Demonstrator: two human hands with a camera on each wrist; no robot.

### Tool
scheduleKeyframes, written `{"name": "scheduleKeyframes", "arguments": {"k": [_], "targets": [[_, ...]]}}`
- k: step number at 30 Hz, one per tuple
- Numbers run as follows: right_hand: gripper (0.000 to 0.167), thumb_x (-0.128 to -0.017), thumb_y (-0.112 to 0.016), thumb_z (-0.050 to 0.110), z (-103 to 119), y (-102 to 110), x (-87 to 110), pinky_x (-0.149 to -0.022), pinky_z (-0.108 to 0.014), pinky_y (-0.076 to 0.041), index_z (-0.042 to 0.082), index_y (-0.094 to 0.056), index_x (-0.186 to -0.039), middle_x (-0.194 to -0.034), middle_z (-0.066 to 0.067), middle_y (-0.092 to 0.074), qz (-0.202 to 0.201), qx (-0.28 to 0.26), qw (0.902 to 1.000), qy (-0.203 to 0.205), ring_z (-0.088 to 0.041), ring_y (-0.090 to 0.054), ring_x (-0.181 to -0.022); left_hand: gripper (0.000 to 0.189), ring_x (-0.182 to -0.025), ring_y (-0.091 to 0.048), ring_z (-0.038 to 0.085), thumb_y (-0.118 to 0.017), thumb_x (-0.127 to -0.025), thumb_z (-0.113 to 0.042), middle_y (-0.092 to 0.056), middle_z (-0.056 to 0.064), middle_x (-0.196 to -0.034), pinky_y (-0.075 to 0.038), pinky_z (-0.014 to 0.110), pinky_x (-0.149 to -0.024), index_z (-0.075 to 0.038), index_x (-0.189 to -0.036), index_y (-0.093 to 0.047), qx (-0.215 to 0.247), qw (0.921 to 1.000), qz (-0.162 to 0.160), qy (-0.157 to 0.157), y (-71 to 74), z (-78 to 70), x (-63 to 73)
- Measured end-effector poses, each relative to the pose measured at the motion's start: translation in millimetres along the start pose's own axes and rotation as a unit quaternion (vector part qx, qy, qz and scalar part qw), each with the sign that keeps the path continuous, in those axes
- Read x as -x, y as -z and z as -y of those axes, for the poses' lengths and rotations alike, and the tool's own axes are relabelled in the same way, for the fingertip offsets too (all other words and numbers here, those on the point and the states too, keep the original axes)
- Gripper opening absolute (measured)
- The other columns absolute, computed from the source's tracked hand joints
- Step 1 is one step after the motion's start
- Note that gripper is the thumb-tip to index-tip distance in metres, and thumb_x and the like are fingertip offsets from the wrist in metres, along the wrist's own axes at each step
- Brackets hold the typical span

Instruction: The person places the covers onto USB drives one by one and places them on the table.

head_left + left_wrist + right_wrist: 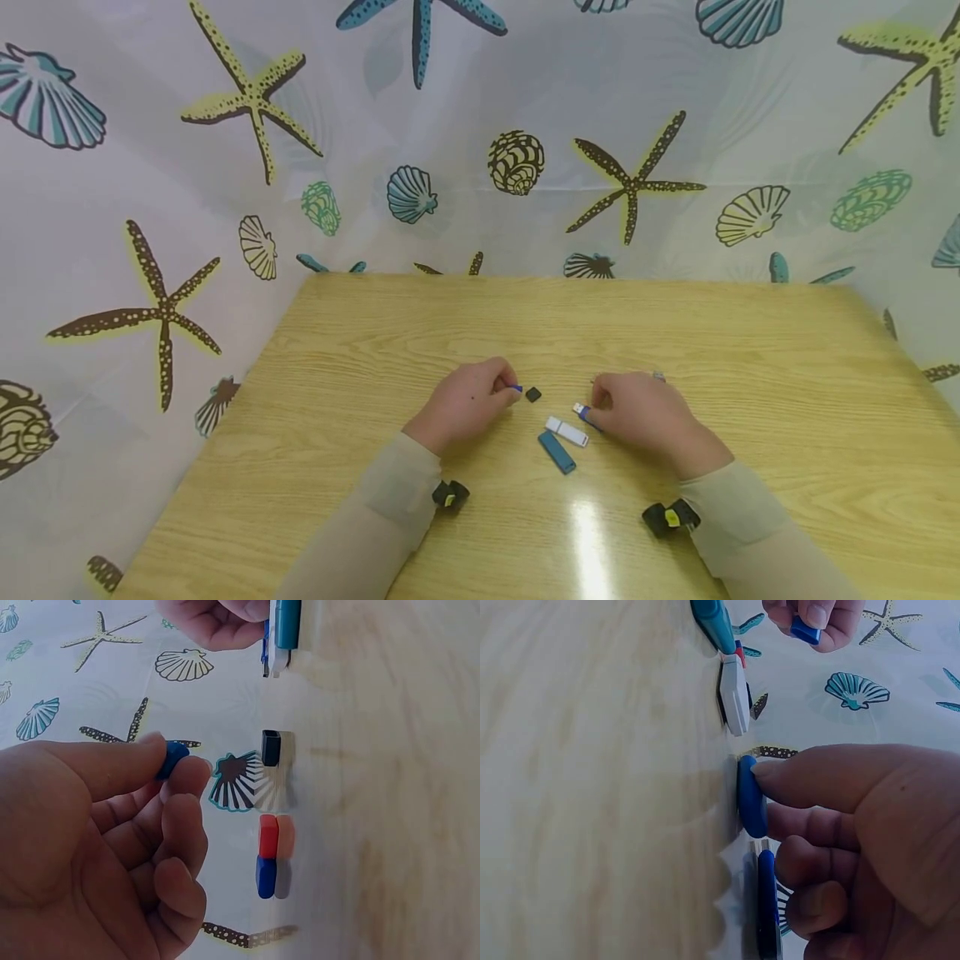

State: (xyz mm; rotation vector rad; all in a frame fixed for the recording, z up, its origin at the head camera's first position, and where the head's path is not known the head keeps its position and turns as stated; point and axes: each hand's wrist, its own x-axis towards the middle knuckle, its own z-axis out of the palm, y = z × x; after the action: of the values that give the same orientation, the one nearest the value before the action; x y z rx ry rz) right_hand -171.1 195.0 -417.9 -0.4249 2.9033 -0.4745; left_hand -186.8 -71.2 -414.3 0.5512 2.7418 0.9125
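Note:
My left hand [472, 404] pinches a small blue cap [173, 759] between thumb and index finger, held above the table. The right hand [641, 412] pinches a blue USB stick [753, 799] at table level, its bare metal plug [579, 408] pointing left. Between the hands lie a black cap [533, 394], a white USB stick [567, 431] and a teal USB stick [557, 452]. Another blue USB stick [767, 907] sits beside the right fingers; in the head view the right hand mostly hides it. A red cap [268, 836] and another blue cap [265, 877] stand together near the left hand.
The wooden table [375, 333] has a patterned sheet [465, 225] of shells and starfish hanging behind and at its sides. Dark wrist devices [450, 496] sit at both cuffs. Light glares on the tabletop near the front.

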Motion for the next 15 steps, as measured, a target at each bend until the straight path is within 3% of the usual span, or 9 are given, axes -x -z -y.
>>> {"name": "scheduleKeyframes", "arguments": {"k": [2,4,9,15], "targets": [[0.018,-0.094,-0.07,0.038,0.0,-0.1,0.1,-0.065,-0.038,-0.045,0.021,-0.066,-0.089,-0.105,-0.003,-0.072,0.001,0.007,1.0,0.004,-0.014,-0.054,-0.07,0.011,-0.075,-0.057,0.013,-0.062,-0.102,-0.035,-0.062,-0.009,-0.085,-0.048,0.032,-0.07,-0.023,-0.104,-0.062,0.002,1.0,0.002,-0.003,-0.4,0.0,-0.7],[0.018,-0.094,-0.07,0.038,-0.2,-0.6,0.0,-0.065,-0.038,-0.045,0.022,-0.066,-0.086,-0.104,-0.002,-0.073,0.003,0.014,0.9999,0.007,-0.013,-0.054,-0.07,0.011,-0.074,-0.056,0.013,-0.061,-0.102,-0.034,-0.062,-0.009,-0.084,-0.048,0.032,-0.069,-0.023,-0.105,-0.062,0.008,0.9999,0.006,-0.004,-1.2,0.1,-1.2],[0.019,-0.093,-0.07,0.035,0.2,-2.6,-0.6,-0.06,-0.035,-0.041,0.023,-0.062,-0.081,-0.073,0.008,-0.059,0.011,0.011,0.9997,0.021,-0.013,-0.052,-0.065,0.01,-0.071,-0.055,0.014,-0.061,-0.103,-0.032,-0.062,-0.007,-0.082,-0.047,0.032,-0.067,-0.023,-0.105,-0.061,0.022,0.9997,0.009,-0.009,-3.1,0.7,-1.0],[0.02,-0.093,-0.069,0.033,0.1,-4.6,-0.4,-0.057,-0.033,-0.039,0.023,-0.058,-0.08,-0.07,0.009,-0.056,-0.002,0.003,0.9993,0.038,-0.013,-0.051,-0.063,0.008,-0.073,-0.055,0.014,-0.06,-0.103,-0.03,-0.061,-0.007,-0.084,-0.048,0.032,-0.068,-0.023,-0.106,-0.061,0.028,0.9995,0.005,-0.014,-3.5,0.0,-0.7]]}}
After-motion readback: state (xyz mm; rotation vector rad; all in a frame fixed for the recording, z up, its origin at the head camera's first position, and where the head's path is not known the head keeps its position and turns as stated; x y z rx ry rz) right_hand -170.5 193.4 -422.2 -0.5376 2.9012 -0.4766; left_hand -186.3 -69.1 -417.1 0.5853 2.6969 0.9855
